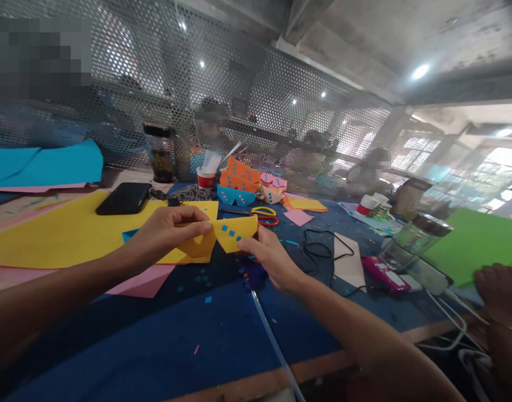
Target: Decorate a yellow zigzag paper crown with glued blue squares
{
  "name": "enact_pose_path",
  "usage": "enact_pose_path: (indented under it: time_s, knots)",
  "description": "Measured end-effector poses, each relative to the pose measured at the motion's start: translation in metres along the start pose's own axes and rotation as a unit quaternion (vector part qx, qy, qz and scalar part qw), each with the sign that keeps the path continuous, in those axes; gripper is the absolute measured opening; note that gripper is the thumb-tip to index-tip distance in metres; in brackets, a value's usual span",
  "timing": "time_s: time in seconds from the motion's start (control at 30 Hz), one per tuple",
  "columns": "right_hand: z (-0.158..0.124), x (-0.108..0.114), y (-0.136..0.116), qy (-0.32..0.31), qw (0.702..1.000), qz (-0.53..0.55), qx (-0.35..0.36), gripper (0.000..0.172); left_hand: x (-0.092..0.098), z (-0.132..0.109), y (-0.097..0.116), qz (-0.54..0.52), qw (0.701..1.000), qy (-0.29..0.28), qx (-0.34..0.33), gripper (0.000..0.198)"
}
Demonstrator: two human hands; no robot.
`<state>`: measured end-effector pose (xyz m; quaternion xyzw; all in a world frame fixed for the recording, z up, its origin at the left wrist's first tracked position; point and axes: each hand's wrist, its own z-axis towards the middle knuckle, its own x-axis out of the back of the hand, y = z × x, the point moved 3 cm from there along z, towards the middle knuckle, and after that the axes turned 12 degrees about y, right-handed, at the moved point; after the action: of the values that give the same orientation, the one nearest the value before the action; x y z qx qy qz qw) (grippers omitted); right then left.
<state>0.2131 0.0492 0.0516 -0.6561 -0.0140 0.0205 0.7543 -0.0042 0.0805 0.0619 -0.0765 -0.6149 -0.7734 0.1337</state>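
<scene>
My left hand (pixel 176 228) pinches the left part of a yellow paper cut-out (pixel 244 226) between thumb and fingers. On the other end, the fingers of my right hand (pixel 269 252) are closed, the thumb close to a row of small blue paper squares stuck on its face. The cut-out is held up above the blue table (pixel 155 346). Just below my right hand lies a purple glue gun (pixel 252 273), partly hidden, with a long clear glue stick (pixel 271 334) reaching toward the table's front edge. A loose blue square (pixel 208 300) lies nearby.
Behind my hands are scissors (pixel 266 213) and decorated paper masks in orange (pixel 240 180) and blue (pixel 234 196). A black phone (pixel 124 199) rests on a yellow sheet (pixel 63 237). Rightward are a black cord (pixel 318 254), a glass jar (pixel 415 243) and another person's hand (pixel 501 293).
</scene>
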Motion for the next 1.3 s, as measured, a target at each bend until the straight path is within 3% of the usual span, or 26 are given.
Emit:
enact_pose_path:
  time_s: [0.2, 0.6, 0.73, 0.83, 0.93, 1.0, 1.13, 1.2, 1.3]
  knots:
    - [-0.001, 0.003, -0.002, -0.001, 1.0, 0.024, -0.012, 0.042, 0.0, 0.003, -0.001, -0.009, 1.0, -0.007, 0.017, 0.036]
    - [-0.005, 0.003, -0.004, -0.002, 1.0, 0.029, -0.01, 0.033, 0.0, 0.007, -0.009, -0.012, 1.0, -0.007, 0.01, 0.036]
    - [-0.001, 0.009, -0.004, -0.011, 1.0, -0.009, 0.008, 0.03, 0.002, 0.011, -0.013, -0.017, 1.0, 0.0, 0.021, 0.037]
    - [0.005, 0.024, -0.013, -0.035, 0.994, -0.084, 0.059, 0.035, 0.004, 0.014, -0.015, -0.032, 0.999, 0.001, 0.033, 0.037]
    - [0.005, 0.049, -0.023, -0.09, 0.961, -0.237, 0.106, 0.036, 0.008, 0.017, -0.016, -0.049, 0.998, 0.007, 0.032, 0.037]
    - [0.0, 0.066, -0.023, -0.129, 0.912, -0.372, 0.117, 0.028, 0.01, 0.019, -0.018, -0.058, 0.998, 0.01, 0.035, 0.036]
    - [-0.014, 0.085, -0.013, -0.195, 0.833, -0.497, 0.143, 0.042, 0.011, 0.023, -0.021, -0.054, 0.998, 0.017, 0.036, 0.035]
    - [-0.018, 0.087, -0.008, -0.196, 0.822, -0.51, 0.162, 0.046, 0.011, 0.024, -0.022, -0.043, 0.998, 0.02, 0.033, 0.035]
    - [-0.018, 0.084, -0.002, -0.201, 0.831, -0.491, 0.165, 0.054, 0.012, 0.023, -0.02, -0.042, 0.999, 0.014, 0.026, 0.033]
